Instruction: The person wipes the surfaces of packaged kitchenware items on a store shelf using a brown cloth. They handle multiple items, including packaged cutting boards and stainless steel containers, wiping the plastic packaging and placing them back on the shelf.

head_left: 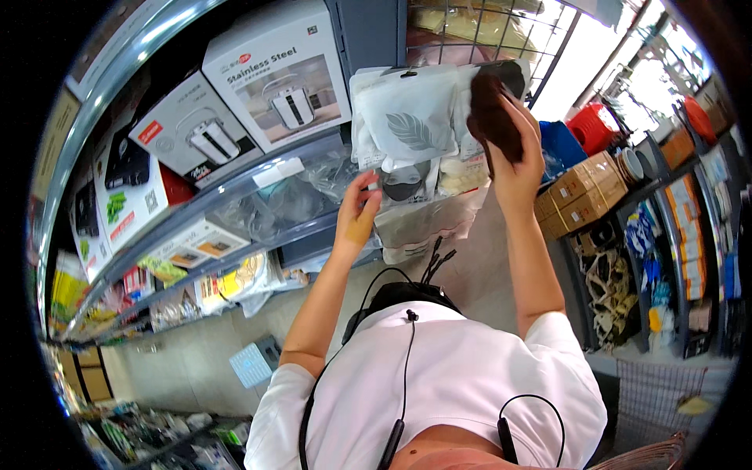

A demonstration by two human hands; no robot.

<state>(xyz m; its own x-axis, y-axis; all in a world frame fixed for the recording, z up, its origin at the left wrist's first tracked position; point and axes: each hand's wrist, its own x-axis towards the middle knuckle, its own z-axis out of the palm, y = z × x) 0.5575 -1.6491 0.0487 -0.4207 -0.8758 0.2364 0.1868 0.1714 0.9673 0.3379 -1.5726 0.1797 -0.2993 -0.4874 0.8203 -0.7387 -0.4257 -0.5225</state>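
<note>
**Two bare hands before a display of hanging packets**

The right hand [523, 149] holds a dark brown, soft-looking item [493, 117], its fingers and thumb clamped on it. The item is raised at the right side of the hanging packets, beside a white pouch [411, 125] printed with a grey leaf. The left hand [357, 213] is lower, near the packets' left edge, with thumb and fingers apart; whether its fingertips touch a packet cannot be told. A wire grid [470, 45] rises behind the pouches. To the left, boxed goods, among them a large white box [278, 86], stand on a shelf; to the right are a red container [591, 125] and a brown carton [583, 196].
</note>
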